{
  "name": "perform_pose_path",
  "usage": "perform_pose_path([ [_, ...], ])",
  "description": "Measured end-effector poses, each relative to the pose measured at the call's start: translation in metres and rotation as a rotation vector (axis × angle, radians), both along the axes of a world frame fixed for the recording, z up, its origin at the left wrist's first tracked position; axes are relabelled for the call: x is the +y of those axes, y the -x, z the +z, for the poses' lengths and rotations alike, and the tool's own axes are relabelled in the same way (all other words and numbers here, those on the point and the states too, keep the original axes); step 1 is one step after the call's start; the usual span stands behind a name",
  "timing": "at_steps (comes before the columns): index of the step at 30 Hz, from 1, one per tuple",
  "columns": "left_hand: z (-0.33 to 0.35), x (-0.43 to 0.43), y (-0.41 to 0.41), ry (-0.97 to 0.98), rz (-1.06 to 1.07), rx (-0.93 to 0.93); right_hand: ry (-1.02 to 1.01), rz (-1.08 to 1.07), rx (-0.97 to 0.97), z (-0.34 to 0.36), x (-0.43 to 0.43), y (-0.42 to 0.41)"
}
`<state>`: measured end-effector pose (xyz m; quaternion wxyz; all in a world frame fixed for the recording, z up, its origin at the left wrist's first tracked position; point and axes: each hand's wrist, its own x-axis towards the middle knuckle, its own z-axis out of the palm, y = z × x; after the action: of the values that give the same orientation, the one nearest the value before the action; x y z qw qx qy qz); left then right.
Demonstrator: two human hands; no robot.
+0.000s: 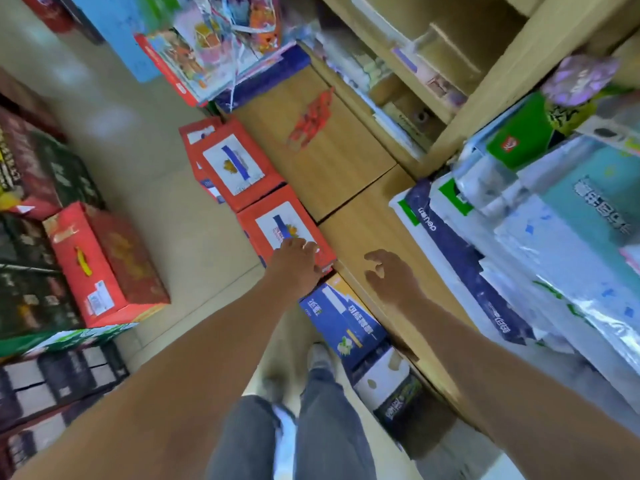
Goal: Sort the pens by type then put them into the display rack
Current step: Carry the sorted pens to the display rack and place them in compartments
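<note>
At 6 o'clock, legs in grey trousers [318, 427] stand on a pale floor [156, 188]. Two bare arms reach forward from the lower corners. Just past centre, the left hand [294, 268] hangs over a red box [313, 233], its fingers [298, 244] straight and holding nothing; whether they touch the box is unclear. Beside it, toward 3 o'clock, the right hand [391, 278] hovers before a wooden cabinet [311, 150], fingers [375, 258] loosely curled and empty. A blue box [341, 320] leans below the hands. Stacked paper packets [554, 254] fill 3 o'clock, and shelves [415, 64] fill 1 o'clock. In this blurred view no pens can be made out.
</note>
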<state>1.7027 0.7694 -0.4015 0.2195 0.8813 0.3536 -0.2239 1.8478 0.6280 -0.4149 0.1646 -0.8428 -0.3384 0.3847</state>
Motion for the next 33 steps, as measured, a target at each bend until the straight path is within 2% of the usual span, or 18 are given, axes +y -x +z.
perform_pose_path([
  [6,-0.058,0.125,-0.033,-0.005,-0.058,0.0,0.02,-0.015,0.003,-0.047,0.113,-0.024],
  [18,-0.138,0.336,-0.098,-0.012,-0.37,-0.061,0.04,-0.376,0.081,-0.118,0.311,-0.046],
  [22,-0.157,0.368,-0.13,-0.038,-0.393,-0.093,0.038,-0.424,0.038,-0.14,0.359,-0.059],
  [28,-0.194,0.393,-0.178,-0.145,-0.246,-0.232,0.057,-0.615,-0.078,-0.183,0.409,-0.091],
  [33,-0.221,0.404,-0.202,-0.084,-0.279,-0.316,0.146,-0.633,-0.102,-0.205,0.418,-0.1],
])
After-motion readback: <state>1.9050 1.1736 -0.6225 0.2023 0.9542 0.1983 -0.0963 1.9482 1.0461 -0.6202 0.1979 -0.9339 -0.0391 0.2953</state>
